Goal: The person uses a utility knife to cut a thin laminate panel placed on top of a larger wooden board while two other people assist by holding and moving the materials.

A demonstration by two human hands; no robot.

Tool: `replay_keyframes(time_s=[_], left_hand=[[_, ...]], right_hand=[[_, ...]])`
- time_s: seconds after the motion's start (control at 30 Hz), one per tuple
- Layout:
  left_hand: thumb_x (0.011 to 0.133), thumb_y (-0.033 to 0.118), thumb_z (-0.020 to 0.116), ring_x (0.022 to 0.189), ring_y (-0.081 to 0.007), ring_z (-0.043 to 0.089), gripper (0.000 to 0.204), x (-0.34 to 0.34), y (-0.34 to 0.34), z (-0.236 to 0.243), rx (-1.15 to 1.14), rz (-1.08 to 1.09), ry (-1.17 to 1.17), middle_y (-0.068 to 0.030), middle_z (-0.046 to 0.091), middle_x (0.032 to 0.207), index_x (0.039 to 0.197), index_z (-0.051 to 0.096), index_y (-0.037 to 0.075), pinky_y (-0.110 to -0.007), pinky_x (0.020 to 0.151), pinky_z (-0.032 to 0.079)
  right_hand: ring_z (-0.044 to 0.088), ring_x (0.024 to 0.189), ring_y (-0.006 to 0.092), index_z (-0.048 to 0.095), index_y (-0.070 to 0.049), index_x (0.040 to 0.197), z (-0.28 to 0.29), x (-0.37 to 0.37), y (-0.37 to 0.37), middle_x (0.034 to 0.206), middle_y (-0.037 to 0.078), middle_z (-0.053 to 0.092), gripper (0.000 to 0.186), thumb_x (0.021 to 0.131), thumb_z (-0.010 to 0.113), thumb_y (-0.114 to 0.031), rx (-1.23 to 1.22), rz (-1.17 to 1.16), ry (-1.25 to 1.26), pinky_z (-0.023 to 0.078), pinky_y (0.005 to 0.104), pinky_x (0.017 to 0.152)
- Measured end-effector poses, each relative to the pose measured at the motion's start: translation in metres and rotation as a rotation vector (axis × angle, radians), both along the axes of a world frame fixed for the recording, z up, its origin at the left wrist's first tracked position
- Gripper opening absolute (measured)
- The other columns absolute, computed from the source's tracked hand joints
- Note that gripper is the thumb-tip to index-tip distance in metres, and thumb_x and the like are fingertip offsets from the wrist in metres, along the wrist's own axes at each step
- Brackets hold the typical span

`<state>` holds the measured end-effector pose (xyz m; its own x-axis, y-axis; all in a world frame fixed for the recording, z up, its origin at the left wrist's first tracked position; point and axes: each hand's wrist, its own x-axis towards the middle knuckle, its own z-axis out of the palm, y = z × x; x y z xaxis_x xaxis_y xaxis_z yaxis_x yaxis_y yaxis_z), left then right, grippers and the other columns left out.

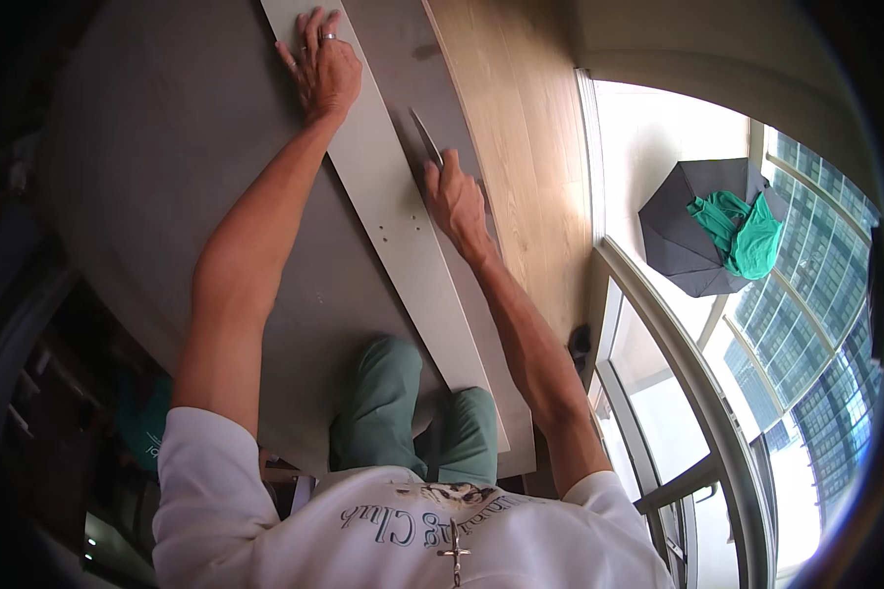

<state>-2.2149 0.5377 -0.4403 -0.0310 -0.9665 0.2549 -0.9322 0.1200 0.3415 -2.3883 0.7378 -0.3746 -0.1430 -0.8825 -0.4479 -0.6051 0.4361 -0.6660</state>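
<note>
The left hand [328, 77] lies palm down, fingers spread, its forearm [277, 201] extending behind them to a bent elbow [226, 280]. The right hand [456, 201] is curled behind and right of those fingers.

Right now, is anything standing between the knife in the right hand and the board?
Nothing visible is. The knife in the right hand lies beside the board, off its right edge, with only grey surface showing between. The left hand rests farther up the board.

Place: indoor room, home or office unclear | wood-look floor [525, 147] | framed windows [723, 461] | glass tower [831, 427] outside
</note>
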Motion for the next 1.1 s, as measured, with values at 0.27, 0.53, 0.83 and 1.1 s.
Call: replay_keyframes(time_s=[0.27, 0.53, 0.83, 1.1], left_hand=[[0.097, 0.007, 0.046, 0.150, -0.0307, 0.033, 0.043, -0.011, 0.006, 0.020, 0.023, 0.020, 0.004, -0.0110, 0.044, 0.155, 0.139, 0.054, 0.008, -0.055, 0.125, 0.017], [0.098, 0.004, 0.047, 0.151, -0.0313, 0.031, 0.042, -0.010, 0.005, 0.017, -0.028, -0.013, -0.041, -0.0103, 0.043, 0.156, 0.139, 0.053, 0.006, -0.056, 0.125, 0.016], [0.099, 0.004, 0.045, 0.151, -0.0320, 0.031, 0.042, -0.003, 0.004, 0.026, 0.038, 0.004, -0.046, -0.0120, 0.043, 0.156, 0.140, 0.052, 0.005, -0.057, 0.125, 0.017], [0.096, 0.005, 0.047, 0.150, -0.0323, 0.032, 0.045, -0.018, 0.002, 0.017, 0.005, 0.006, -0.014, -0.0121, 0.044, 0.155, 0.141, 0.052, 0.006, -0.057, 0.124, 0.017]], right_hand=[[0.067, 0.083, 0.0527, 0.052, -0.002, 0.109, -0.020, 0.031, -0.136, 0.082, 0.028, 0.069, 0.027, 0.100, 0.056, -0.028, -0.198, 0.142, 0.057, 0.054, 0.0583, 0.076], [0.062, 0.066, 0.0488, 0.052, -0.001, 0.131, -0.002, -0.013, 0.183, 0.072, 0.025, 0.065, 0.040, 0.099, 0.063, -0.023, 0.087, 0.105, 0.184, 0.050, 0.0586, 0.060], [0.062, 0.073, 0.0536, 0.049, -0.006, 0.109, 0.025, -0.029, 0.168, 0.073, 0.028, 0.065, 0.023, 0.103, 0.056, -0.026, 0.290, 0.041, -0.003, 0.046, 0.0618, 0.061], [0.065, 0.075, 0.0523, 0.053, -0.002, 0.104, -0.017, 0.022, -0.121, 0.076, 0.029, 0.067, 0.025, 0.101, 0.057, -0.027, -0.173, 0.076, -0.006, 0.051, 0.0599, 0.065]])
